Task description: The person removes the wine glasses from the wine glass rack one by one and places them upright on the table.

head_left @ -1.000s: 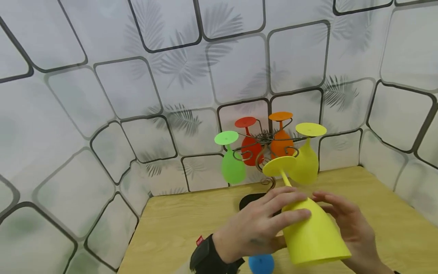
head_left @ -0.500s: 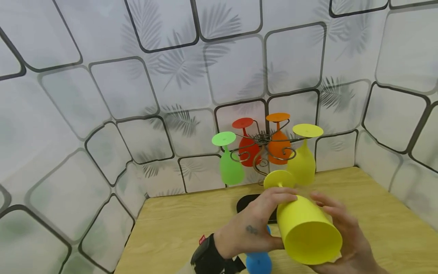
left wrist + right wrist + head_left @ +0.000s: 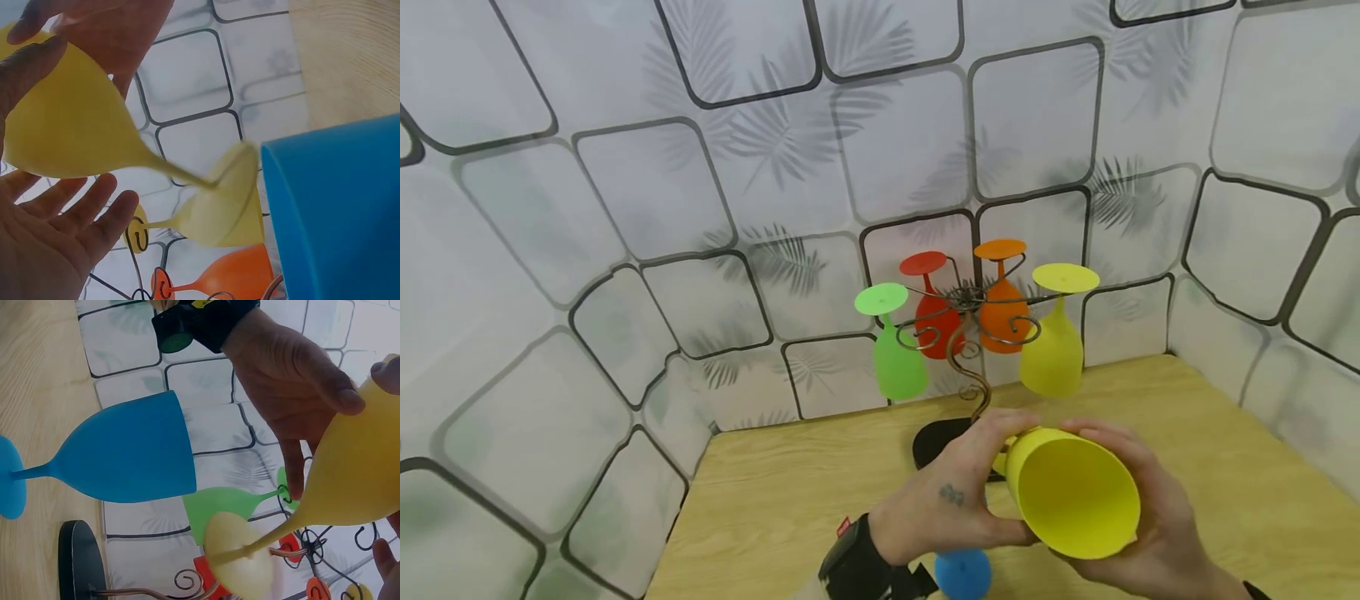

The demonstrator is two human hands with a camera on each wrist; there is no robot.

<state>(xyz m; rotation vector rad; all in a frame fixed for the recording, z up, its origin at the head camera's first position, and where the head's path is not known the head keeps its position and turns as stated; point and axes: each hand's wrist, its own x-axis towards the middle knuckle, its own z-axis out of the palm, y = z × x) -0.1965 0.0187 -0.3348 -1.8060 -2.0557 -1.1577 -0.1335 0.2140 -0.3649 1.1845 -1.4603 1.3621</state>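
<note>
A yellow plastic wine glass (image 3: 1075, 496) lies tilted between both hands, its open mouth facing the head camera. My left hand (image 3: 958, 500) holds the bowl from the left, thumb below and fingers above. On the opposite side my right hand (image 3: 1157, 525) grips the bowl. The glass's stem and round foot point away, mostly hidden in the head view but plain in the right wrist view, where the foot (image 3: 237, 556) shows. A blue wine glass (image 3: 131, 450) stands upright on the table below my left hand; only part of it (image 3: 962, 573) shows in the head view.
Behind the hands stands a curled metal glass rack (image 3: 966, 300) on a black base (image 3: 934, 440). Hanging upside down from it are green (image 3: 901, 367), red (image 3: 938, 329), orange (image 3: 1003, 317) and yellow (image 3: 1052, 358) wine glasses. Patterned walls (image 3: 820, 292) border the wooden table (image 3: 790, 500).
The held yellow glass has tipped so its mouth turns up toward the head camera and its foot drops out of sight. My right hand has closed in on the bowl.
</note>
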